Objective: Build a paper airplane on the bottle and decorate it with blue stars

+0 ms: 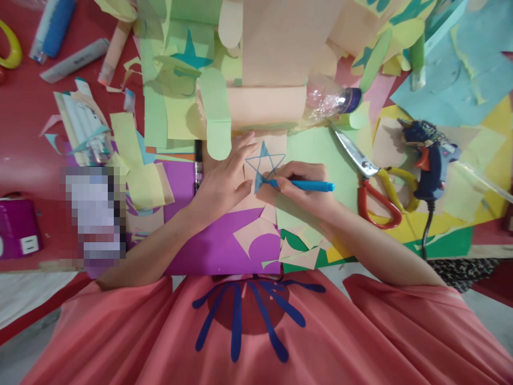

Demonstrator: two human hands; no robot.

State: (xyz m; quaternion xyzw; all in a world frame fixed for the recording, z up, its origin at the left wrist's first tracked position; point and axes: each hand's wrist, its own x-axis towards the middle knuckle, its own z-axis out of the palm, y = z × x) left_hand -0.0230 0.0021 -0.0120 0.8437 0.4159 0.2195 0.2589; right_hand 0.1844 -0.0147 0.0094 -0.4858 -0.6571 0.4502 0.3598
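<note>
Near the middle of the frame, a blue star (263, 151) is drawn on a peach card (278, 141). Its top point and lower-left point show blue fill, while the centre and the two side points look bare; the lower-right point is partly hidden by fingers. The right hand (311, 200) has its grip closed around a blue pen (309, 185), pinched low, with the nib at the lower-left point. The left hand (218, 186) lies over the card's left side, grip open and holding nothing, thumb just beside the inked part.

Colouring seems the step in hand. It should go best traced along the inside of the outline first, then filled with short strokes one way, easing off where the point narrows. Light pressure would limit bleeding. The left thumb presses better a little off the ink, which could smear. The card lies over layered sheets, so a firm, flat hold matters. At the right of the frame, scissors (363, 164) lie near the right forearm, so small wrist movements suit.
</note>
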